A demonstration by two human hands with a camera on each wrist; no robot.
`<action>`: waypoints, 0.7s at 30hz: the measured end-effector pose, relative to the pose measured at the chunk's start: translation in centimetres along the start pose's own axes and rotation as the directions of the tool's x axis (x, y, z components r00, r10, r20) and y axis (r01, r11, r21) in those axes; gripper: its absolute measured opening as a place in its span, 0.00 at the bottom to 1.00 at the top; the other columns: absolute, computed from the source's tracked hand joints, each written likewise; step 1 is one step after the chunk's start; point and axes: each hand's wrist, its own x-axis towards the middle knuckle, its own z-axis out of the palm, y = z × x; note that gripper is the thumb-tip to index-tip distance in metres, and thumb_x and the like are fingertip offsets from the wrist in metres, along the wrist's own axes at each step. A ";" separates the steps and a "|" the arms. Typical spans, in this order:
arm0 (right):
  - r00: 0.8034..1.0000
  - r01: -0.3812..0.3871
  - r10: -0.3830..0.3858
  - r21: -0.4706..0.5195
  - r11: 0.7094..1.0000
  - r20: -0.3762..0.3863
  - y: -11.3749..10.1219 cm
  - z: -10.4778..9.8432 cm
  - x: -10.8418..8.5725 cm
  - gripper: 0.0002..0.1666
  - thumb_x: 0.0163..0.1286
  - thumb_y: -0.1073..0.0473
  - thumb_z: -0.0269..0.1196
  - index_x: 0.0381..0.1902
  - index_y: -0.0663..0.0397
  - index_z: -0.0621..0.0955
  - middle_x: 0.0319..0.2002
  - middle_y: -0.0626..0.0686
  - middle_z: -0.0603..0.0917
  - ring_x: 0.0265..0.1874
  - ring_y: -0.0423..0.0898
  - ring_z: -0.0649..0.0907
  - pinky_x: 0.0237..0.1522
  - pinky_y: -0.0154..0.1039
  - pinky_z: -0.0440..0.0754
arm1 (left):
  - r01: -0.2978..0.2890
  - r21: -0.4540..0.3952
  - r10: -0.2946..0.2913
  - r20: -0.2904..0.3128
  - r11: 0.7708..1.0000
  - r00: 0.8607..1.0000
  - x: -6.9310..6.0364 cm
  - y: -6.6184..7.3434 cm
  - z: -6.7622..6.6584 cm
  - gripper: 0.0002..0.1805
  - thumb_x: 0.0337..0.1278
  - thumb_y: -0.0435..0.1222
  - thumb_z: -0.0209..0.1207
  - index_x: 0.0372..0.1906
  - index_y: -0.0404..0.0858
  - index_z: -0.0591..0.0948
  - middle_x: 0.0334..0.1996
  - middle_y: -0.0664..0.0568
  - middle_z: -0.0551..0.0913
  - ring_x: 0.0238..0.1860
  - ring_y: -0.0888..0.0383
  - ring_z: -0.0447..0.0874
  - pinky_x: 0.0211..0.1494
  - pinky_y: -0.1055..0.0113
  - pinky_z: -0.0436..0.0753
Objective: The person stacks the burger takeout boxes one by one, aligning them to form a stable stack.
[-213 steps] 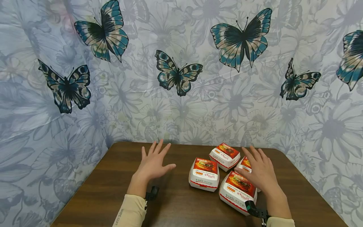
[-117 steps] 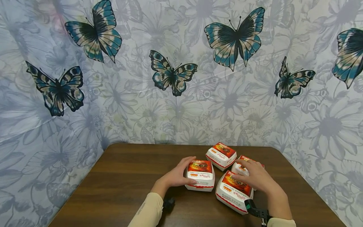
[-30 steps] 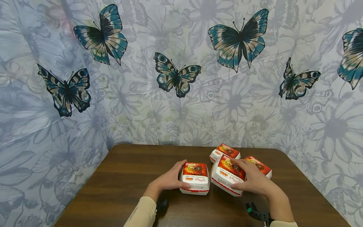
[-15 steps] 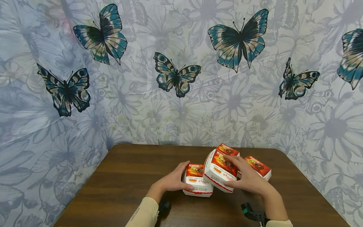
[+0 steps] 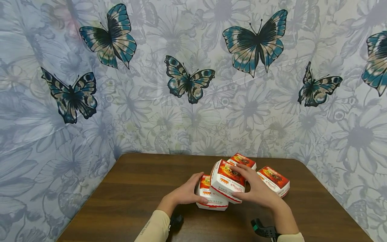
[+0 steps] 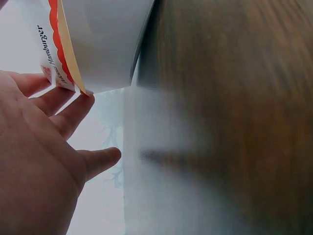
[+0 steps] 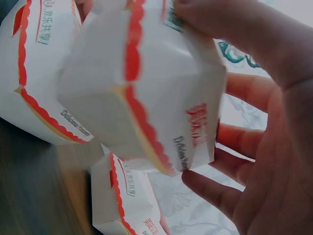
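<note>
Right hand (image 5: 257, 189) grips tilted burger box (image 5: 227, 179), raised over right side of front box (image 5: 211, 201). Left hand (image 5: 185, 192) pinches front box's left side, little finger (image 6: 103, 159) sticking out.

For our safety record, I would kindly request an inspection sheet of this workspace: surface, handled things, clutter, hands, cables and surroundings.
Surface: brown wood-grain table.
Job's things: left burger box; tilted burger box overlapping it in the head view; rear burger box and right burger box, unheld.
Clutter: nothing seen.
Hands: left hand grips the left burger box; right hand holds the tilted one.
Cables: nothing seen.
Surroundings: floral backdrop with large butterflies.
</note>
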 end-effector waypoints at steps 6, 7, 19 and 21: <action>1.000 0.026 -0.026 0.012 1.000 -0.003 0.1 0.7 0.1 0.43 0.61 0.43 0.72 0.72 0.41 0.70 0.75 0.58 0.62 0.73 0.64 0.61 0.61 0.69 0.69 | -0.013 0.005 0.013 0.006 1.000 1.000 -0.1 0.0 0.0 0.62 0.47 0.58 0.72 0.80 0.41 0.49 0.77 0.48 0.55 0.74 0.51 0.60 0.73 0.48 0.68; 0.999 0.032 -0.032 0.005 0.999 -0.007 0.2 0.8 0.2 0.43 0.62 0.42 0.72 0.72 0.40 0.70 0.75 0.58 0.62 0.72 0.64 0.61 0.60 0.69 0.70 | -0.015 0.005 0.015 0.006 1.000 1.000 -0.1 0.0 0.0 0.62 0.47 0.58 0.72 0.80 0.41 0.49 0.77 0.48 0.55 0.74 0.51 0.60 0.73 0.48 0.68; 0.989 0.130 -0.132 -0.031 0.991 -0.072 -0.8 2.1 0.8 0.33 0.66 0.48 0.69 0.68 0.42 0.75 0.73 0.58 0.66 0.72 0.64 0.64 0.60 0.71 0.68 | -0.022 -0.011 0.022 0.000 1.000 1.000 0.0 -0.1 0.1 0.61 0.47 0.58 0.72 0.81 0.45 0.49 0.77 0.50 0.55 0.74 0.52 0.61 0.72 0.49 0.69; 0.986 0.145 -0.148 -0.040 0.989 -0.078 -0.8 2.3 0.9 0.32 0.67 0.50 0.68 0.68 0.43 0.76 0.73 0.60 0.67 0.71 0.65 0.64 0.61 0.71 0.68 | -0.025 -0.018 0.025 0.002 1.000 1.000 0.0 -0.2 0.1 0.61 0.48 0.58 0.72 0.81 0.47 0.49 0.76 0.51 0.56 0.74 0.52 0.61 0.71 0.49 0.69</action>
